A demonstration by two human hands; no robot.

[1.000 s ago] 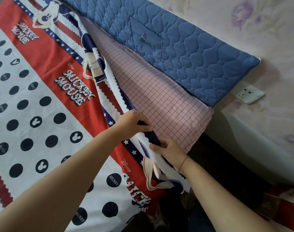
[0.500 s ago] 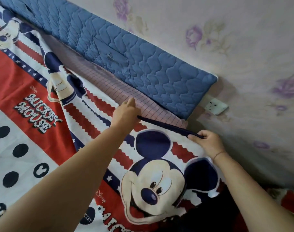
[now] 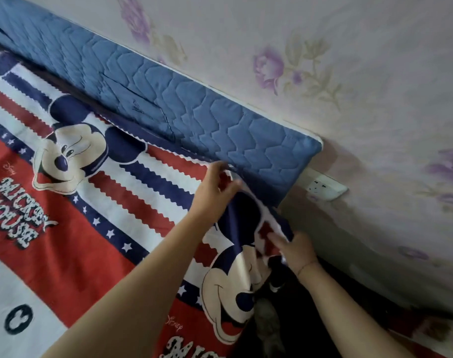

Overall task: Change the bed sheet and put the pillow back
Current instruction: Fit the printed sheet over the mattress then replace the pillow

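Pulled up since half a second ago: red, white and navy mouse-print bed sheet (image 3: 148, 192) now hides the pink checked layer and meets the blue quilted headboard pad (image 3: 220, 120). Left hand (image 3: 215, 195), centre frame, fingers pinching the sheet's edge. Right hand (image 3: 297, 251), lower right of it, fingers clamped on the corner, below the white wall socket (image 3: 323, 188).

Floral-papered wall (image 3: 336, 42) is backing the blue quilted headboard (image 3: 220, 120); white socket (image 3: 323, 187) is sitting just beyond the headboard's end; dark floor (image 3: 310, 321) is lying below it.
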